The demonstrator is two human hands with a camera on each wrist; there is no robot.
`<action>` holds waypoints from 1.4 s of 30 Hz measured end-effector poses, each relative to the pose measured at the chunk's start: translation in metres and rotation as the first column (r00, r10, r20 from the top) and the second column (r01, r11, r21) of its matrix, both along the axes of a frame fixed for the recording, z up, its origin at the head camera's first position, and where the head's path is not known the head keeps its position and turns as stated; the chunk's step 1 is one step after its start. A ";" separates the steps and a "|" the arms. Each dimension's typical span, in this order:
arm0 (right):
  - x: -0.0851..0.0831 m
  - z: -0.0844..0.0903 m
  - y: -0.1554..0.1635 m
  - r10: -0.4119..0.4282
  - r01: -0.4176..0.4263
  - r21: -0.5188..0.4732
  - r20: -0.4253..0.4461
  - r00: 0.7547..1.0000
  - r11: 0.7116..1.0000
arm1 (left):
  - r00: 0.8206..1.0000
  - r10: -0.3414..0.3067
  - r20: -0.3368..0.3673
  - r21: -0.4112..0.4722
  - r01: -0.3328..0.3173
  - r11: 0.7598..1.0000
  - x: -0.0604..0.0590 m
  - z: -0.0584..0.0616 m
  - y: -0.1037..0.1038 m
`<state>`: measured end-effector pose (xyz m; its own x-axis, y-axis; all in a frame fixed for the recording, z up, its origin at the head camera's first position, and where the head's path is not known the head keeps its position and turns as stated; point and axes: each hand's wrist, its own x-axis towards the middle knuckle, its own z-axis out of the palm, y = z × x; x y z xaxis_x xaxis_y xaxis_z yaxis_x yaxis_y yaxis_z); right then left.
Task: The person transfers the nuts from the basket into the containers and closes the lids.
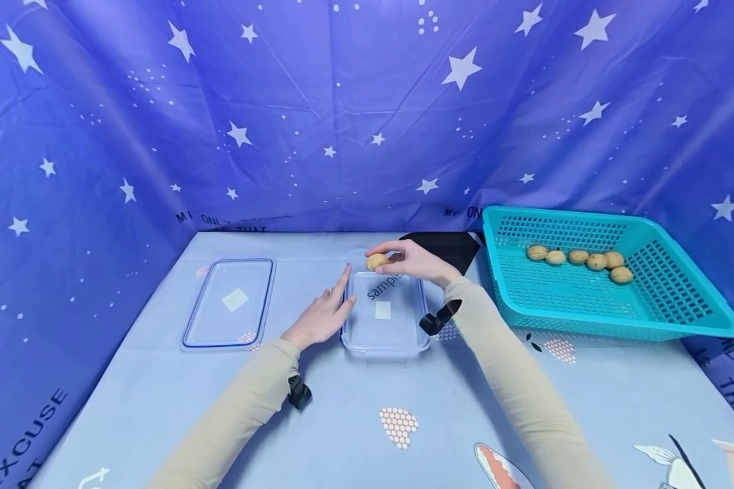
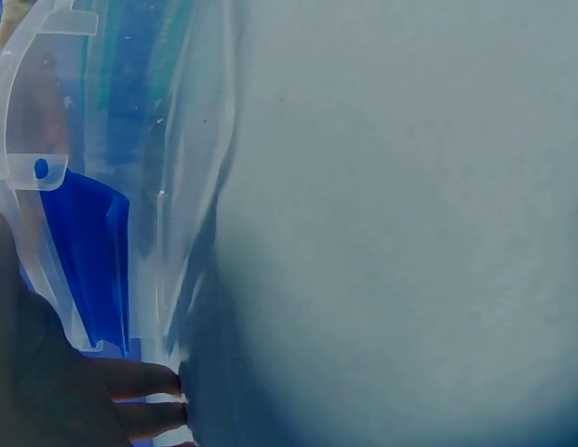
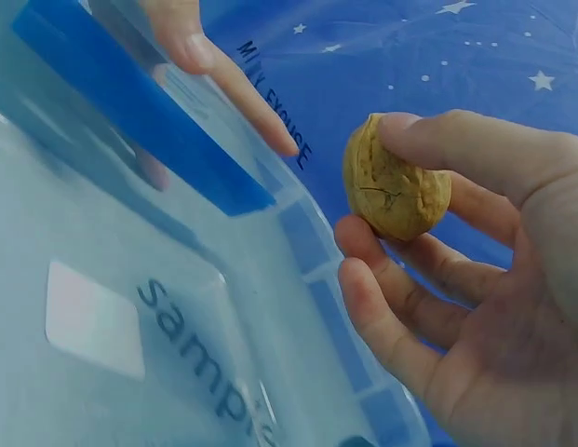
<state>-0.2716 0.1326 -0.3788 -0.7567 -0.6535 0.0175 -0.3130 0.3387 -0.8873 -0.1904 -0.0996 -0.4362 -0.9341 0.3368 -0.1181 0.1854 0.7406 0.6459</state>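
A person's two arms in beige sleeves reach from the bottom of the head view onto a light blue table (image 1: 618, 407) printed with small cartoon shapes. At the centre of the frame sits a clear rectangular plastic container (image 1: 384, 339) with the word "sample" on its bottom. The right hand (image 1: 417, 261) hovers over the container's far edge and pinches a small round tan walnut (image 1: 376, 261) between thumb and fingertips. In the right wrist view the walnut (image 3: 394, 190) fills the upper middle of the frame, gripped by the thumb above and the curled fingers (image 3: 391, 307) below, just above the container's rim (image 3: 316, 270).

The left hand (image 1: 321, 314) lies just left of the container with its fingers straight and flat, their tips against the container's left wall. The left wrist view shows two fingertips (image 2: 144, 396) at the lower left touching the clear plastic.

To the left of centre a clear flat lid with a blue rim (image 1: 228, 303) lies on the table, well apart from the container. At the right of the frame stands a turquoise plastic basket with perforated walls (image 1: 612, 319); six more walnuts (image 1: 578, 258) lie in a row near its far side. A blue cloth with white stars (image 1: 281, 102) hangs behind the table.
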 end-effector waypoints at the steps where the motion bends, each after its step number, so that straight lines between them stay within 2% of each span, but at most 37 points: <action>1: -0.001 -0.002 -0.003 0.000 0.000 -0.006 0.003 1.000 1.000 | 1.000 0.001 0.002 -0.001 -0.001 1.000 0.000 0.000 0.000; 8: -0.005 -0.017 -0.016 0.022 -0.021 -0.017 0.039 0.999 1.000 | 1.000 -0.001 0.005 -0.020 0.001 1.000 0.000 -0.003 0.001; 14: -0.005 -0.025 -0.020 -0.056 0.056 0.009 0.069 0.996 0.998 | 1.000 -0.010 0.005 -0.018 0.010 1.000 0.001 -0.001 0.001; 23: -0.006 -0.027 -0.020 -0.100 0.099 0.054 0.014 0.995 0.994 | 1.000 -0.006 0.009 -0.006 0.006 1.000 0.001 0.000 0.000; 31: 0.001 -0.015 -0.013 -0.131 0.132 0.052 -0.031 0.991 0.990 | 1.000 -0.006 0.008 0.003 0.006 1.000 0.000 0.000 0.000; 42: 0.019 0.007 -0.001 -0.107 0.107 0.012 -0.014 0.994 0.994 | 1.000 0.003 0.010 -0.003 -0.003 1.000 0.000 -0.001 0.000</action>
